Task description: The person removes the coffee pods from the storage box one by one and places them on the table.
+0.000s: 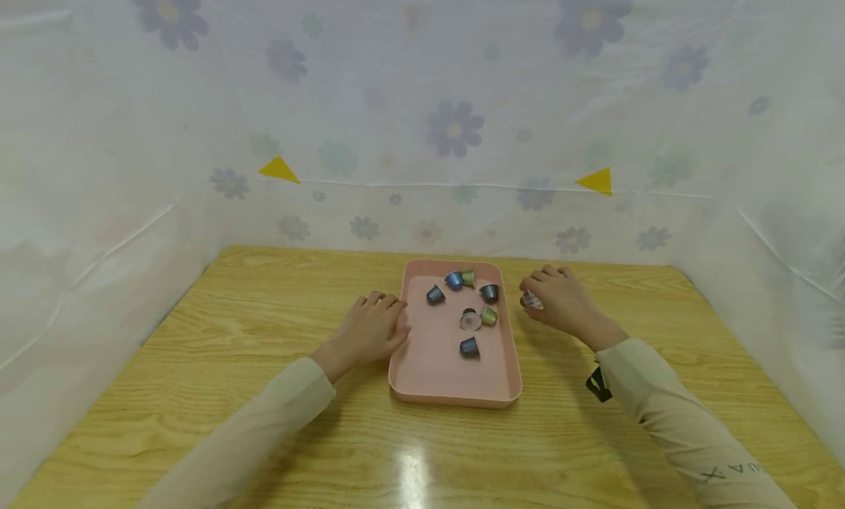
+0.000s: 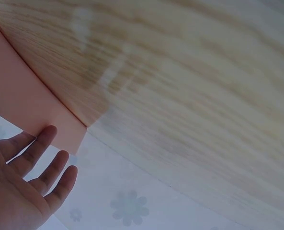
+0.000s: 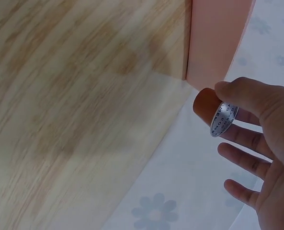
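Note:
My right hand [image 1: 561, 304] is just right of the pink tray [image 1: 422, 381], raised off the table. Between thumb and fingers it pinches an orange coffee capsule [image 3: 207, 105] by its silver printed lid; the other fingers spread loosely. My left hand [image 1: 370, 329] rests at the tray's left rim. In the left wrist view its loosely bent fingers [image 2: 46, 139] touch the outer wall, and most of the thumb is hidden. Several coffee capsules lie inside the tray, among them a blue one [image 1: 453, 280], a green one [image 1: 488, 316] and a dark one [image 1: 469, 348].
The tray stands on a wood-grain table [image 1: 284, 289]. A flower-patterned white sheet [image 1: 389, 127] closes off the back and sides. Two yellow triangles [image 1: 279, 170] are stuck on it. A black band [image 1: 598, 384] shows at my right cuff.

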`<action>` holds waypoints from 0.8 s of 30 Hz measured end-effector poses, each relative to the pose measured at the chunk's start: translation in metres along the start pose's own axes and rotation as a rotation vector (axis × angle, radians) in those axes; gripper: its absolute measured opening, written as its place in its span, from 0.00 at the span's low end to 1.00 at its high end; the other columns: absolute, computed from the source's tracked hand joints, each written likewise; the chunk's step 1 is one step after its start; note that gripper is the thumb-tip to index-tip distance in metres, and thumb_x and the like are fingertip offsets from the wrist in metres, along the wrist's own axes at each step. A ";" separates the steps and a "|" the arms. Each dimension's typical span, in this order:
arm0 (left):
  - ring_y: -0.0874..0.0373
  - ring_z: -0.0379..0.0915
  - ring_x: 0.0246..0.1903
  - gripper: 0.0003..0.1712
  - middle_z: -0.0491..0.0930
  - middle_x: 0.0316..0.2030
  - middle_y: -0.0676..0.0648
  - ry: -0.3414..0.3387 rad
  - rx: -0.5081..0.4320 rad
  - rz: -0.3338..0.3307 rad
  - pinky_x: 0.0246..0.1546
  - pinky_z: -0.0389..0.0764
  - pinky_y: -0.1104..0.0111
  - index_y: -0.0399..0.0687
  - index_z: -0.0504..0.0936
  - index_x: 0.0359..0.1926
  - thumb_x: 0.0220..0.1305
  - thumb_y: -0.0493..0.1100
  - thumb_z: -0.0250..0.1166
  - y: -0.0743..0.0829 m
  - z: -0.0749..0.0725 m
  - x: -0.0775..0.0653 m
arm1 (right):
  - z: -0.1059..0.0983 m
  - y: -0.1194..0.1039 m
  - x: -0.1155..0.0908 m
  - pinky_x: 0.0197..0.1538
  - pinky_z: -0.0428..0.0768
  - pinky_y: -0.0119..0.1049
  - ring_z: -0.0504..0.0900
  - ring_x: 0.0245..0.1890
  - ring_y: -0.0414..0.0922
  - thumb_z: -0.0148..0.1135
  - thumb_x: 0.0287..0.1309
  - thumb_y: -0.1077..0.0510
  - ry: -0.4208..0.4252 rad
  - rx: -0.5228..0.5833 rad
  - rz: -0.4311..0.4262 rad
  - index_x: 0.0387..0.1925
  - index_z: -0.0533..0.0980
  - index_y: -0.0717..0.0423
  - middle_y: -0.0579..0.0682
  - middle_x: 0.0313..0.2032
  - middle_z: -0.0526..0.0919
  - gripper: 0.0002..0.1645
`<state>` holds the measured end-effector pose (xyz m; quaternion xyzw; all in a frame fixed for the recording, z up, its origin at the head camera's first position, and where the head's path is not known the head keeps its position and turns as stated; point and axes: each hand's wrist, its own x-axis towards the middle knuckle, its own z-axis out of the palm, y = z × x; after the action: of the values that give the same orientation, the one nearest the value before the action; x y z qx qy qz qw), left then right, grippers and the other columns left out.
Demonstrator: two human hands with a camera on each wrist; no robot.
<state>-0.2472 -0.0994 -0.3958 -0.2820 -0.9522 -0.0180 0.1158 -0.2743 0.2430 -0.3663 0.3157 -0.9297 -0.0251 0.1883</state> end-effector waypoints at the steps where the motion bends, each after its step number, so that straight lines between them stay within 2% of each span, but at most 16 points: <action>1: 0.48 0.68 0.53 0.25 0.75 0.51 0.46 -0.001 0.002 0.000 0.52 0.70 0.54 0.46 0.74 0.56 0.64 0.55 0.50 0.000 0.000 0.000 | 0.001 0.001 0.000 0.48 0.70 0.54 0.75 0.41 0.52 0.70 0.45 0.54 -0.005 -0.002 0.003 0.37 0.77 0.54 0.51 0.36 0.81 0.16; 11: 0.47 0.68 0.53 0.25 0.75 0.51 0.46 0.009 -0.008 0.002 0.52 0.70 0.54 0.46 0.74 0.56 0.64 0.54 0.50 0.000 0.001 0.000 | 0.009 0.009 -0.004 0.48 0.69 0.56 0.74 0.43 0.53 0.67 0.48 0.54 -0.114 0.023 0.060 0.41 0.78 0.54 0.52 0.40 0.81 0.17; 24: 0.47 0.68 0.53 0.25 0.75 0.51 0.46 0.010 -0.002 0.004 0.52 0.70 0.53 0.46 0.74 0.56 0.64 0.54 0.50 0.000 0.001 0.000 | 0.015 0.012 -0.004 0.48 0.70 0.56 0.74 0.43 0.52 0.67 0.48 0.54 -0.155 0.036 0.067 0.43 0.79 0.54 0.51 0.40 0.81 0.18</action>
<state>-0.2471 -0.0993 -0.3969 -0.2840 -0.9510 -0.0203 0.1204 -0.2835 0.2535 -0.3795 0.2848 -0.9518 -0.0264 0.1109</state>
